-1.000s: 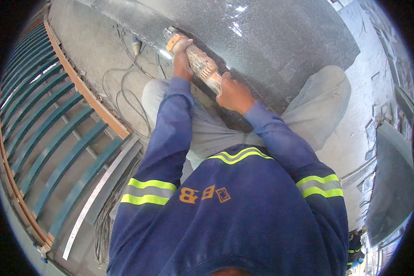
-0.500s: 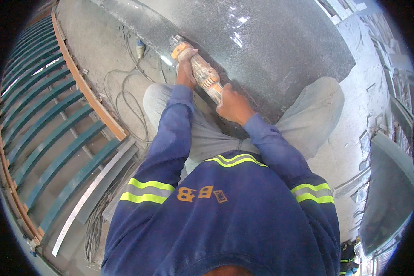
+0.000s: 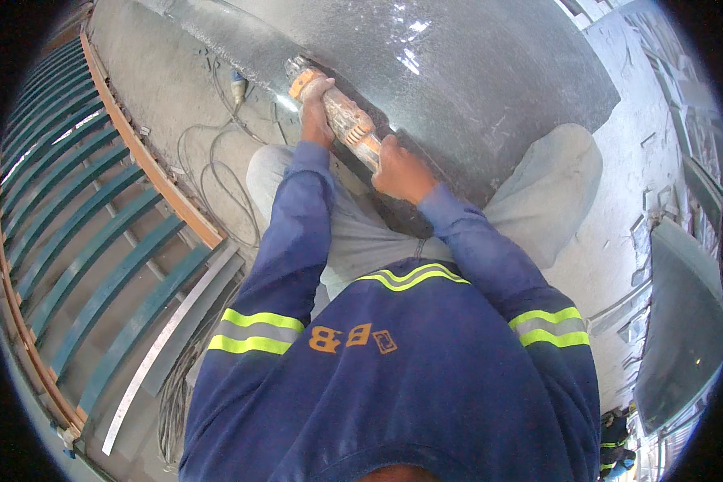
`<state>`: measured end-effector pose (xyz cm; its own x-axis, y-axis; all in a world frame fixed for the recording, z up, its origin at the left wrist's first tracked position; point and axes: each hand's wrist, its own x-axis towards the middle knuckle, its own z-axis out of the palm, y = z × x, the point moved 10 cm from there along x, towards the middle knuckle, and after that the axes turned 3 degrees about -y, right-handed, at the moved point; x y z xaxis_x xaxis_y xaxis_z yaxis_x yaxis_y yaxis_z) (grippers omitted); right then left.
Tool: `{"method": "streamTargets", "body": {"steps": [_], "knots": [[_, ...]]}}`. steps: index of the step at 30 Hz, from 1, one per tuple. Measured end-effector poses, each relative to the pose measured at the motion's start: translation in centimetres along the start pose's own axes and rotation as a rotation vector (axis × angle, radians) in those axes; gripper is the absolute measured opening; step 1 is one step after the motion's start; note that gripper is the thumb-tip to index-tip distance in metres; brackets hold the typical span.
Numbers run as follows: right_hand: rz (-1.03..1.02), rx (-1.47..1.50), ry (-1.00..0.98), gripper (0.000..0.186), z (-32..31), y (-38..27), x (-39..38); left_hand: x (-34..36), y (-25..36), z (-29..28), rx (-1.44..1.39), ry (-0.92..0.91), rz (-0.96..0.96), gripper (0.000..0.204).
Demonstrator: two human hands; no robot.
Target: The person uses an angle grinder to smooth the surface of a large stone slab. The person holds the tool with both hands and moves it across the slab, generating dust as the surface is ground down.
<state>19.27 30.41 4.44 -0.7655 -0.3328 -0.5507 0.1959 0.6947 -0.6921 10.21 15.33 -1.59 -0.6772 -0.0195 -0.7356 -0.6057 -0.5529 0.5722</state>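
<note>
A dusty orange angle grinder [image 3: 347, 120] lies aslant across the top middle, its metal head pointing up and left at a large grey metal sheet [image 3: 474, 88]. My left hand [image 3: 316, 112] is wrapped round the grinder's front, close behind the head. Farther back, my right hand [image 3: 406, 172] grips the rear end of the tool. The head rests at or just over the sheet's near left edge; whether it touches I cannot tell. The sheet's surface is scuffed and dusty, with bright glints near its upper part.
Left stands a rack of green slats [image 3: 96, 273] framed by an orange beam [image 3: 149, 161]. A grey cable [image 3: 209, 165] coils on the concrete floor near a blue-and-white plug [image 3: 238, 87]. Metal frames and a dark panel [image 3: 683, 321] line the right. Someone in dark clothing [image 3: 614, 442] shows at lower right.
The grinder and both my hands have shifted slightly up and left in the picture. My hold on the tool is the same.
</note>
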Motion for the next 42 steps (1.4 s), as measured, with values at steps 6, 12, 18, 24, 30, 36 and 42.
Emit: {"method": "streamTargets", "body": {"steps": [6,12,18,24,30,36,42], "knots": [[0.0,-0.034,-0.014,0.041,-0.3,-0.4,0.2,-0.1,0.8,0.7,0.005,-0.063,0.051,0.028],[0.042,-0.035,-0.064,0.043,-0.7,-0.5,-1.0,-2.3,-1.2,1.1,-0.123,-0.017,0.028,0.026],[0.073,-0.039,-0.085,0.042,-1.2,-0.5,-1.6,-1.4,-1.8,0.3,-0.117,-0.018,-0.01,0.027],[0.029,0.002,-0.049,0.039,-0.5,0.0,-1.0,-0.3,-1.8,-0.3,-0.052,-0.021,0.006,0.029],[-0.003,0.004,0.011,0.035,0.3,0.4,0.4,-0.1,-1.0,0.1,-0.018,-0.019,0.008,0.039],[0.022,0.002,-0.027,0.041,-0.3,-0.4,-0.3,-0.5,-0.5,-0.1,0.0,-0.024,0.042,0.035],[0.081,0.003,-0.098,0.048,-0.7,-0.3,-1.5,-2.2,-1.0,0.7,0.027,0.039,0.008,0.032]]}}
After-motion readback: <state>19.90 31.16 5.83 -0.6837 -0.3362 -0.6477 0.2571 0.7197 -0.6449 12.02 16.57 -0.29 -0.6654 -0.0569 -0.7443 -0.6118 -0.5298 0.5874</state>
